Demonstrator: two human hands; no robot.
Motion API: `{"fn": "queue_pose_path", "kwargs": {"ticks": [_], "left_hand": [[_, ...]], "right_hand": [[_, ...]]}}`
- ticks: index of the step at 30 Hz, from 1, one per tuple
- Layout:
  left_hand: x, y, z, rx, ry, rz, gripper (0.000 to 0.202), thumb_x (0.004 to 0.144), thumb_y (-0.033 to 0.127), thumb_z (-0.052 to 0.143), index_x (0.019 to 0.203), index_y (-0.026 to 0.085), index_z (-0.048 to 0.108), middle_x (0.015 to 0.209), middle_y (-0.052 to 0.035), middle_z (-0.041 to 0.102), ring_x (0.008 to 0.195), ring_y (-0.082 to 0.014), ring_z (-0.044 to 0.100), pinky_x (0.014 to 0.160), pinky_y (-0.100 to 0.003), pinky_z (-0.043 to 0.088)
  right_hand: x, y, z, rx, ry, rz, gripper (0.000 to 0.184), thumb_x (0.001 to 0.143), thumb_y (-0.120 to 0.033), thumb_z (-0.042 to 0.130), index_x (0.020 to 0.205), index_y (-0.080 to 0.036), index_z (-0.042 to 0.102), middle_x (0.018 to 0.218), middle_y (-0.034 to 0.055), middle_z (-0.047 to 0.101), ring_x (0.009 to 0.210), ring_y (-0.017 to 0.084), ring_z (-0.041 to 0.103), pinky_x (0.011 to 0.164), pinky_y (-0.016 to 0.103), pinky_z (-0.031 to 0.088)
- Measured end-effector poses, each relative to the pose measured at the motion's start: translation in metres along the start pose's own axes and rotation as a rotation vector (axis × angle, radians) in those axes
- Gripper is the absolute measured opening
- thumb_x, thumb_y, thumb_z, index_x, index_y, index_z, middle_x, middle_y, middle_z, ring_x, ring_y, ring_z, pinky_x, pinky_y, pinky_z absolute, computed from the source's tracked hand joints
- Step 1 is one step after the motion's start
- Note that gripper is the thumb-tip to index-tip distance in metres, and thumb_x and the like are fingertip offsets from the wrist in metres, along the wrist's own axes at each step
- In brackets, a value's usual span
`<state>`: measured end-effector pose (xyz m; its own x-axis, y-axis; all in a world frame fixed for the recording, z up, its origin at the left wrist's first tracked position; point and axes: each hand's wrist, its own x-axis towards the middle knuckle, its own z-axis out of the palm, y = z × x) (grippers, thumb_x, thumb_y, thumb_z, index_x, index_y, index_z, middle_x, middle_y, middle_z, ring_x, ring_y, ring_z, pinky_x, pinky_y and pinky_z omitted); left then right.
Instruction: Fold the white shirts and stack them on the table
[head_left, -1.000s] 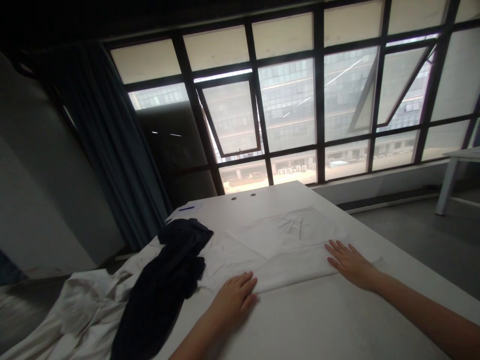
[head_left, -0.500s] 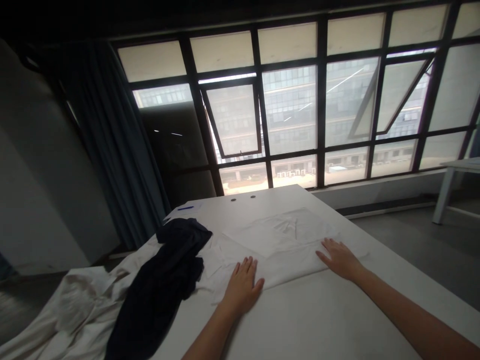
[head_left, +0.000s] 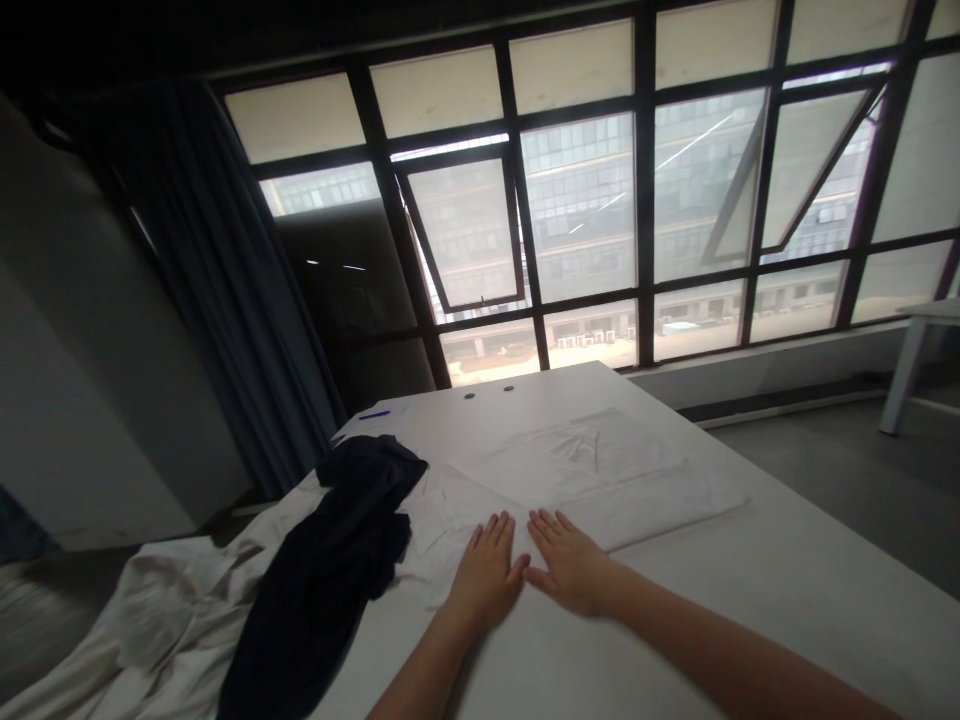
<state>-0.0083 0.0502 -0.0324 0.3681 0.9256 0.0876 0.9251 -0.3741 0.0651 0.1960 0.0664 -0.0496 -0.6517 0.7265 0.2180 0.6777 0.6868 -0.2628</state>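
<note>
A thin white garment (head_left: 637, 490), perhaps a shirt, lies spread on the white table (head_left: 675, 620), with some creases near its middle. My left hand (head_left: 487, 575) rests flat on its near edge, fingers stretched out. Close beside it, my right hand (head_left: 571, 562) also lies flat on the near edge, fingers extended. The two thumbs almost meet. Neither hand grips anything. The garment's left part runs up to a dark navy cloth.
The crumpled navy cloth (head_left: 322, 570) lies along the table's left side, over a heap of off-white fabric (head_left: 161, 620). A blue pen (head_left: 374, 415) rests on paper at the far left corner. Windows (head_left: 581, 210) stand behind, and another table (head_left: 904, 365) is at the right.
My right hand has moved left along the garment's near edge, from its right part to beside my left hand. The left hand has stayed nearly in place.
</note>
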Motion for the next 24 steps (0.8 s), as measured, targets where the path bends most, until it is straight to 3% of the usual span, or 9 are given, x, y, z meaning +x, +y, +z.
{"fn": "queue_pose_path", "kwargs": {"ticks": [5, 16, 20, 24], "left_hand": [[-0.001, 0.0, 0.0, -0.017, -0.001, 0.001, 0.069, 0.1, 0.054, 0.027, 0.155, 0.012, 0.03, 0.161, -0.0111, 0.026, 0.15, -0.0271, 0.02, 0.122, -0.048, 0.018], [-0.003, 0.001, -0.002, -0.028, -0.02, -0.029, 0.068, 0.1, 0.053, 0.026, 0.156, 0.014, 0.028, 0.163, -0.0079, 0.024, 0.151, -0.0247, 0.018, 0.123, -0.045, 0.014], [-0.003, 0.001, -0.004, -0.033, -0.023, -0.028, 0.069, 0.099, 0.054, 0.025, 0.156, 0.014, 0.028, 0.163, -0.0076, 0.023, 0.151, -0.0247, 0.017, 0.123, -0.045, 0.014], [-0.003, 0.002, -0.004, -0.029, -0.019, -0.028, 0.069, 0.099, 0.053, 0.024, 0.156, 0.014, 0.028, 0.163, -0.008, 0.023, 0.151, -0.025, 0.017, 0.122, -0.045, 0.013]], "right_hand": [[-0.03, 0.066, -0.024, -0.023, -0.059, 0.061, 0.081, 0.098, -0.067, 0.02, 0.157, -0.012, 0.024, 0.162, 0.0139, 0.02, 0.15, 0.029, 0.016, 0.123, 0.045, 0.011], [-0.082, 0.201, -0.058, -0.133, -0.071, 0.333, 0.082, 0.094, -0.073, 0.023, 0.156, -0.02, 0.026, 0.162, 0.0066, 0.02, 0.15, 0.029, 0.015, 0.122, 0.052, 0.012], [-0.092, 0.228, -0.061, -0.143, 0.002, 0.365, 0.078, 0.094, -0.07, 0.027, 0.155, -0.023, 0.032, 0.161, 0.0052, 0.025, 0.15, 0.029, 0.018, 0.122, 0.05, 0.016], [-0.094, 0.233, -0.057, -0.226, 0.132, 0.418, 0.072, 0.093, -0.062, 0.035, 0.148, -0.017, 0.045, 0.159, 0.0118, 0.032, 0.147, 0.03, 0.027, 0.119, 0.049, 0.022]]}}
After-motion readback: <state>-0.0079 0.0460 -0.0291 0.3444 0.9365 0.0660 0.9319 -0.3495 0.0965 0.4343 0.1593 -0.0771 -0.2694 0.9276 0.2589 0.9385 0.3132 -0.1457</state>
